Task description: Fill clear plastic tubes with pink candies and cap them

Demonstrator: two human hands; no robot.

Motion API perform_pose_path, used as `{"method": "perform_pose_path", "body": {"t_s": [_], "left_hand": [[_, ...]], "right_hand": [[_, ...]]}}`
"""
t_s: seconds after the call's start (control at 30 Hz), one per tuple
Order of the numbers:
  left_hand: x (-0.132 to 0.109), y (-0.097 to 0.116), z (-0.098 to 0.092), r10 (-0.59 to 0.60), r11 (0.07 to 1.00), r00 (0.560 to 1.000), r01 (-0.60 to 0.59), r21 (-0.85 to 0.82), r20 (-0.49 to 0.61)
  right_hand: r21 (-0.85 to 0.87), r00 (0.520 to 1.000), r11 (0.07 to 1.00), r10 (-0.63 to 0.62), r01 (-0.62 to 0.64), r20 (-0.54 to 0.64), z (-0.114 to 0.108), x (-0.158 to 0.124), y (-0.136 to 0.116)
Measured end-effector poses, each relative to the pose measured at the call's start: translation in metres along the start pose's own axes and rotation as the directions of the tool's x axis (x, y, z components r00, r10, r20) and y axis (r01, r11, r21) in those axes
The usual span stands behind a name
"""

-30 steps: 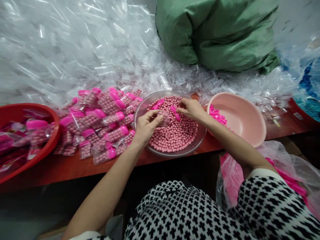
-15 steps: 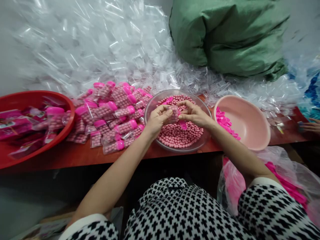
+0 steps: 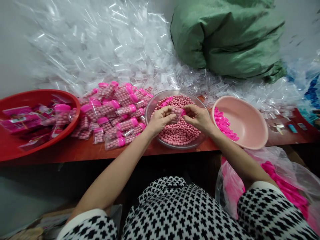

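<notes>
My left hand (image 3: 161, 120) and my right hand (image 3: 197, 117) meet above a clear glass bowl (image 3: 175, 91) heaped with small pink balls (image 3: 178, 133). My left fingers pinch a small clear tube (image 3: 177, 114) with pink balls inside, partly hidden by my fingers. My right fingers hold a bright pink cap (image 3: 183, 112) against the tube's end. Another pink cap (image 3: 166, 101) lies loose on the balls at the back of the bowl.
Capped tubes (image 3: 117, 113) lie heaped on the red table (image 3: 75, 155) left of the bowl. A red basin (image 3: 37, 91) holds packets. A pink basin (image 3: 250, 103) holds pink caps. Loose clear tubes and a green woven sack (image 3: 225, 40) lie behind.
My hands have moved together, bringing the pink cap from my right hand up to the tube in my left. The view has shifted, and a hand at the right edge is gone.
</notes>
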State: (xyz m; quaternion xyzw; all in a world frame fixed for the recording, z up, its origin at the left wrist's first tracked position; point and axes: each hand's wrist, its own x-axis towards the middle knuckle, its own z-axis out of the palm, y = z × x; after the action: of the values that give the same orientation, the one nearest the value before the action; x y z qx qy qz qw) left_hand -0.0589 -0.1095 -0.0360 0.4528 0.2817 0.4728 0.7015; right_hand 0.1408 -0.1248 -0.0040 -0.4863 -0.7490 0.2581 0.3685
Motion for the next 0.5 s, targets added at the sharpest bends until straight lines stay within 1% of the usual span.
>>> {"method": "perform_pose_path", "body": {"t_s": [0.07, 0.13, 0.17, 0.23, 0.33, 0.5], "left_hand": [[-0.001, -0.002, -0.001, 0.039, 0.997, 0.999, -0.039, 0.067, -0.01], [-0.001, -0.005, -0.001, 0.088, 0.986, 0.996, -0.084, 0.142, -0.018], [-0.002, -0.006, -0.002, 0.114, 0.977, 0.993, -0.109, 0.182, -0.014], [-0.002, -0.008, -0.004, 0.157, 0.952, 0.987, -0.155, 0.264, 0.012], [-0.003, -0.009, -0.006, 0.208, 0.901, 0.977, -0.209, 0.38, 0.043], [-0.009, -0.005, -0.005, 0.303, 0.774, 0.952, -0.278, 0.569, 0.053]], "right_hand": [[-0.025, 0.996, 0.999, -0.026, 0.024, -0.08, -0.007, 0.001, -0.005], [-0.06, 0.993, 0.995, -0.079, 0.074, -0.09, -0.013, 0.003, -0.011], [-0.089, 0.991, 0.989, -0.122, 0.116, -0.057, -0.015, 0.003, -0.015], [-0.154, 0.977, 0.965, -0.209, 0.214, 0.049, -0.017, 0.006, -0.019], [-0.202, 0.934, 0.916, -0.318, 0.346, 0.161, -0.017, 0.01, -0.018], [-0.274, 0.853, 0.808, -0.49, 0.521, 0.177, -0.013, 0.01, -0.01]]}}
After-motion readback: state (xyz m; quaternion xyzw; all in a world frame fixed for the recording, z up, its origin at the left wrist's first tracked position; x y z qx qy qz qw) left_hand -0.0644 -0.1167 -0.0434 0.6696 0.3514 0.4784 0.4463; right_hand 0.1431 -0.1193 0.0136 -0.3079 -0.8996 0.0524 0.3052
